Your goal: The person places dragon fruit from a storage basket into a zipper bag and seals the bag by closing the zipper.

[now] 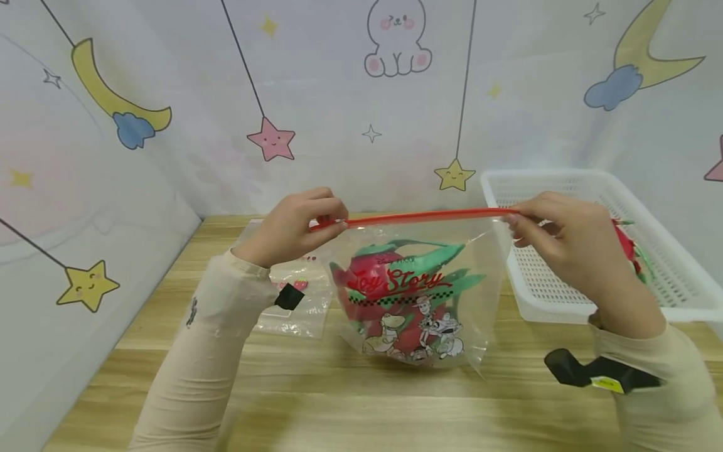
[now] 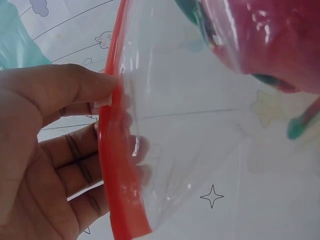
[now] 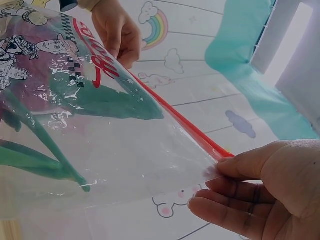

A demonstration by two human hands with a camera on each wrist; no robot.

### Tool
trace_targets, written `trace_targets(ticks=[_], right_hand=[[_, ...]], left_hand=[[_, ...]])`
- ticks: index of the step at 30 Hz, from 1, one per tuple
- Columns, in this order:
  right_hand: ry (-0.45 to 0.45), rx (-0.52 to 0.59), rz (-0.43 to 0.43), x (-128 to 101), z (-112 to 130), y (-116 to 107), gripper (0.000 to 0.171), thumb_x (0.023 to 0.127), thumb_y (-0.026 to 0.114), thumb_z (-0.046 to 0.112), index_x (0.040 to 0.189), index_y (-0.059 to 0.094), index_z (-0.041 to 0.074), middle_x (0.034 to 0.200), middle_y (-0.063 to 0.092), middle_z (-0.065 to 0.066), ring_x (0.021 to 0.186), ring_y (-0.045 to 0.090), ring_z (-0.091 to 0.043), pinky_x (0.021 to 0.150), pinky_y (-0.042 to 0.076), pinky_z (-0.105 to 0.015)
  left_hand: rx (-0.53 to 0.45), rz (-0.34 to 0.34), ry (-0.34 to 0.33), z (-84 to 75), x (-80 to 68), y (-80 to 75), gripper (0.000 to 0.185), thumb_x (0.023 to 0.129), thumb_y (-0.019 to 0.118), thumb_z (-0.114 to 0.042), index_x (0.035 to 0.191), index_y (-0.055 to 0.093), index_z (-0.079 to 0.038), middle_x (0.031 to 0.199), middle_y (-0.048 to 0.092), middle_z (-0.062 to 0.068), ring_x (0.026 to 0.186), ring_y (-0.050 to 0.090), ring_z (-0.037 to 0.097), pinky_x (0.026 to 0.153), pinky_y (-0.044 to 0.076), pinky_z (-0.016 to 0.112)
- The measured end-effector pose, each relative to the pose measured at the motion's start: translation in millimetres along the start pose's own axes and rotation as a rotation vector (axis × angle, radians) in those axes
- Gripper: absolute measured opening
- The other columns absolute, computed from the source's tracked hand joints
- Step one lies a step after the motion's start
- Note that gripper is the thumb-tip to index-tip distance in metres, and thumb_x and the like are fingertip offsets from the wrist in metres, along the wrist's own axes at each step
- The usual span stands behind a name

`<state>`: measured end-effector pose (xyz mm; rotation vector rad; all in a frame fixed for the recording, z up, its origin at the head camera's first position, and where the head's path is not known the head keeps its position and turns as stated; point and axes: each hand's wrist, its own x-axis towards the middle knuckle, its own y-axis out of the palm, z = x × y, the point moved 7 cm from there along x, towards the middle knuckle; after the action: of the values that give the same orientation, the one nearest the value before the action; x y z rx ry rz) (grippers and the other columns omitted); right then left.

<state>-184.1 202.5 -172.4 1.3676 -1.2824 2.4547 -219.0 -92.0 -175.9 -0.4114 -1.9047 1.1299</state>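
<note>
A clear zip bag [image 1: 480, 295] with a red zip strip and printed cartoon figures hangs upright between both hands, low over the wooden table. Inside it sits a dragon fruit [image 1: 369, 263], pink-red with long green scales, partly covered by the print. My left hand [image 1: 296, 226] pinches the red strip near its left end; the left wrist view shows the thumb [image 2: 95, 87] on one side and fingertips behind the plastic. At the strip's right end, my right hand [image 1: 565, 242] pinches the bag's corner between thumb and index finger, as the right wrist view also shows.
A white plastic basket [image 1: 542, 307] stands at the right behind my right hand, with another pink and green fruit [image 1: 627, 248] in it, partly hidden. Flat clear bags [image 1: 299, 314] lie on the wooden table [image 1: 316, 402] behind my left forearm. A patterned cloth wall encloses the back.
</note>
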Motion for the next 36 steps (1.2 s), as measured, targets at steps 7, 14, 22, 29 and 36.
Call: trace_targets(ticks=[7, 14, 22, 29, 36], right_hand=[[0.014, 0.014, 0.004, -3, -7, -1, 0.016, 0.079, 0.071, -0.008, 0.094, 0.072, -0.001, 0.082, 0.071, -0.011, 0.066, 0.05, 0.025, 0.06, 0.044, 0.001], [0.014, 0.024, -0.008, -6, -10, -3, 0.017, 0.078, 0.071, -0.011, 0.093, 0.072, -0.002, 0.081, 0.07, -0.012, 0.066, 0.049, 0.026, 0.06, 0.044, 0.001], [0.059, 0.01, 0.001, -11, -19, -7, 0.016, 0.08, 0.07, -0.008, 0.095, 0.072, -0.001, 0.078, 0.069, -0.011, 0.064, 0.05, 0.025, 0.059, 0.044, 0.001], [0.072, 0.023, -0.007, -13, -22, -7, 0.015, 0.08, 0.07, -0.009, 0.093, 0.072, -0.002, 0.076, 0.069, -0.011, 0.062, 0.051, 0.024, 0.057, 0.045, 0.0], [0.058, 0.04, -0.008, -10, -19, 2, 0.011, 0.081, 0.07, -0.006, 0.092, 0.072, -0.002, 0.073, 0.069, -0.01, 0.059, 0.051, 0.02, 0.055, 0.046, -0.003]], left_hand=[[0.016, -0.015, -0.02, 6.3, -7.2, -3.8, 0.007, 0.089, 0.067, -0.008, 0.083, 0.066, -0.011, 0.079, 0.059, -0.001, 0.069, 0.048, 0.008, 0.06, 0.042, 0.023], [0.026, -0.024, -0.054, 14.6, -16.4, -7.3, 0.008, 0.088, 0.066, -0.006, 0.083, 0.065, -0.011, 0.08, 0.059, -0.001, 0.071, 0.05, 0.006, 0.063, 0.044, 0.022], [0.034, -0.025, -0.086, 17.4, -20.6, -11.0, 0.005, 0.089, 0.066, -0.005, 0.085, 0.065, -0.009, 0.081, 0.061, 0.0, 0.073, 0.053, 0.008, 0.065, 0.047, 0.023], [0.02, -0.037, -0.079, 18.8, -20.6, -9.8, 0.004, 0.09, 0.064, -0.007, 0.087, 0.063, -0.007, 0.08, 0.061, 0.0, 0.073, 0.053, 0.008, 0.065, 0.047, 0.024], [-0.005, -0.096, -0.187, 32.2, -31.1, -6.8, 0.004, 0.09, 0.066, -0.006, 0.094, 0.064, -0.004, 0.076, 0.059, 0.002, 0.063, 0.051, 0.008, 0.059, 0.046, 0.021]])
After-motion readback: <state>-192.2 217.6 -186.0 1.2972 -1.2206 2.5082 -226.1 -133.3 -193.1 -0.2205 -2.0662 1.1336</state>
